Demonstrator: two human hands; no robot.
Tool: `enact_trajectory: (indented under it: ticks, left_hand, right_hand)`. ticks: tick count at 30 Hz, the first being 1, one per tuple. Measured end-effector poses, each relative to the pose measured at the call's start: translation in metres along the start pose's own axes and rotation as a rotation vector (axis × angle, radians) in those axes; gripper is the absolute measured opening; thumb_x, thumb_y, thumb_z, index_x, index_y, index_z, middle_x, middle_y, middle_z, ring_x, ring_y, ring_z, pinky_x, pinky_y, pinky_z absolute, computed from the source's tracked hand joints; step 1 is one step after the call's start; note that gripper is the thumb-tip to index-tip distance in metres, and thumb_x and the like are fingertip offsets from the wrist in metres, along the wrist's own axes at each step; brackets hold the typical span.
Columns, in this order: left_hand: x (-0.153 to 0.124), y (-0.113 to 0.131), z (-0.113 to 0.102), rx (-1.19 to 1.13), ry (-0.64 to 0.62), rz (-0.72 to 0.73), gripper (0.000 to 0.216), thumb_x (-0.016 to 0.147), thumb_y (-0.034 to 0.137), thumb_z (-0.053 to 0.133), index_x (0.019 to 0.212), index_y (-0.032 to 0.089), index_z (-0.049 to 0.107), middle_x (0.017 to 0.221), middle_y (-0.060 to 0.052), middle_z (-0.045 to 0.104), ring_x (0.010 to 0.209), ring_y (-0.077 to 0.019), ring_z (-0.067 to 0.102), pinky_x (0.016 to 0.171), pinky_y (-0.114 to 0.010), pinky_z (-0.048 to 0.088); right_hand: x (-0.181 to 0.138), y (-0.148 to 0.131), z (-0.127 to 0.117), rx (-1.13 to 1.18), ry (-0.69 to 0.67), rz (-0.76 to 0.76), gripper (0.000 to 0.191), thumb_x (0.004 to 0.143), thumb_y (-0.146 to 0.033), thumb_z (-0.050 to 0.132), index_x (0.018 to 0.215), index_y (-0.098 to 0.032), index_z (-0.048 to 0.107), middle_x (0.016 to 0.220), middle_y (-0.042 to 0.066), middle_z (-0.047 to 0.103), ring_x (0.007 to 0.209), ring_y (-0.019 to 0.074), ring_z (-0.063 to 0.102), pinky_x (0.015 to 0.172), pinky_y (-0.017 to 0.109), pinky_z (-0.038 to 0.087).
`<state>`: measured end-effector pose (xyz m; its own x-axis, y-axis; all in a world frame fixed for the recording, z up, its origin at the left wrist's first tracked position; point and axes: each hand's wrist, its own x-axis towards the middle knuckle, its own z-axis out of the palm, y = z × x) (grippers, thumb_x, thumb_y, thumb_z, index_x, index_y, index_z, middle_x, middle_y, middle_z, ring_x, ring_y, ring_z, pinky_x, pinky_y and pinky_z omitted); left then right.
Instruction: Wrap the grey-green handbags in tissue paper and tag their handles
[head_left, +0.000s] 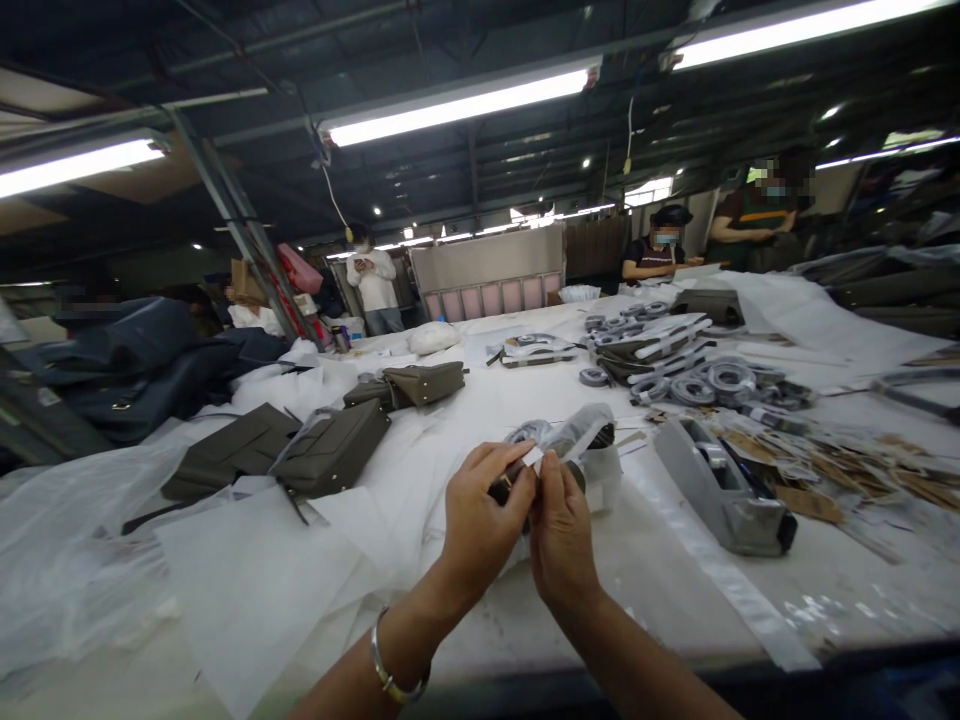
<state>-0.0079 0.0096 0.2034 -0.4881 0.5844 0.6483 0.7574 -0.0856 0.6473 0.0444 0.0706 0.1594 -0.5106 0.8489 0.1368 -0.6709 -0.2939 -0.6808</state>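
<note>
My left hand (484,500) is closed around a dark piece (501,487) that looks like a bag strap; the fingers cover most of it. Beside it, the fingers of my right hand (561,520) pinch at the same strap. A small white slip (532,457) shows between the fingertips of both hands; I cannot tell whether it is paper or tape. Just beyond the hands lies a bundle in clear plastic wrap (589,428), partly hidden by them. The hands are above the near middle of a white-covered table (420,450).
Olive bags (334,450) and white paper sheets (255,580) lie to the left. A grey tape dispenser (712,490) stands at right, near brown tags (817,470). Wrapped coiled straps (697,385) are piled farther back. Several people are across the table and beyond.
</note>
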Motion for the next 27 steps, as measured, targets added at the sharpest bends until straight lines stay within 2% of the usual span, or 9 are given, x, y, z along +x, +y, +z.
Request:
enact_trajectory:
  ticks: [5,9,13,18,23,27]
  left_hand:
    - [0.001,0.005,-0.002,0.107,-0.057,0.045,0.026,0.090,0.025,0.057,0.112,0.022,0.069,0.105,-0.006,0.071,0.096,-0.0189,0.066,0.087,-0.029,0.050]
    - [0.004,0.007,-0.006,0.373,-0.085,0.069,0.022,0.091,0.029,0.056,0.107,0.023,0.071,0.099,-0.004,0.074,0.088,-0.0192,0.069,0.083,-0.030,0.052]
    - [0.002,0.005,-0.004,0.570,-0.076,0.147,0.028,0.095,0.028,0.049,0.115,0.025,0.069,0.110,-0.004,0.075,0.096,-0.0212,0.070,0.082,-0.030,0.055]
    - [-0.008,0.000,0.000,0.702,-0.066,0.213,0.035,0.096,0.022,0.048,0.127,0.019,0.065,0.124,-0.011,0.069,0.109,-0.0271,0.067,0.092,-0.037,0.055]
    - [-0.019,-0.005,0.003,0.716,-0.152,0.198,0.046,0.095,0.013,0.045,0.140,0.015,0.052,0.140,-0.016,0.055,0.129,-0.0326,0.053,0.107,-0.047,0.045]
    - [-0.020,-0.008,0.005,0.743,-0.178,0.192,0.050,0.094,0.008,0.040,0.143,0.009,0.046,0.146,-0.020,0.047,0.137,-0.0346,0.043,0.112,-0.051,0.038]
  right_hand:
    - [0.002,0.006,-0.003,0.007,-0.007,0.024,0.035,0.090,-0.054,0.058,0.101,-0.022,0.065,0.090,0.001,0.068,0.081,0.0176,0.062,0.071,0.029,0.048]
    - [0.001,0.004,-0.002,0.005,-0.017,0.032,0.032,0.089,-0.053,0.061,0.092,-0.021,0.065,0.086,0.001,0.068,0.081,0.0179,0.061,0.071,0.029,0.047]
    - [0.001,0.002,0.000,-0.008,-0.008,0.032,0.029,0.085,-0.050,0.068,0.082,-0.022,0.062,0.076,-0.002,0.062,0.072,0.0144,0.055,0.067,0.027,0.045]
    - [0.004,0.004,-0.003,-0.040,0.002,0.051,0.031,0.081,-0.049,0.072,0.074,-0.022,0.059,0.063,-0.006,0.049,0.059,0.0118,0.042,0.058,0.027,0.038]
    - [0.006,0.003,-0.009,-0.092,-0.034,0.060,0.033,0.079,-0.050,0.073,0.070,-0.021,0.060,0.069,-0.002,0.056,0.067,0.0144,0.050,0.069,0.029,0.044]
    - [0.004,-0.005,-0.011,-0.053,-0.094,0.091,0.032,0.082,-0.052,0.069,0.077,-0.021,0.064,0.077,0.000,0.063,0.074,0.0164,0.056,0.074,0.031,0.047]
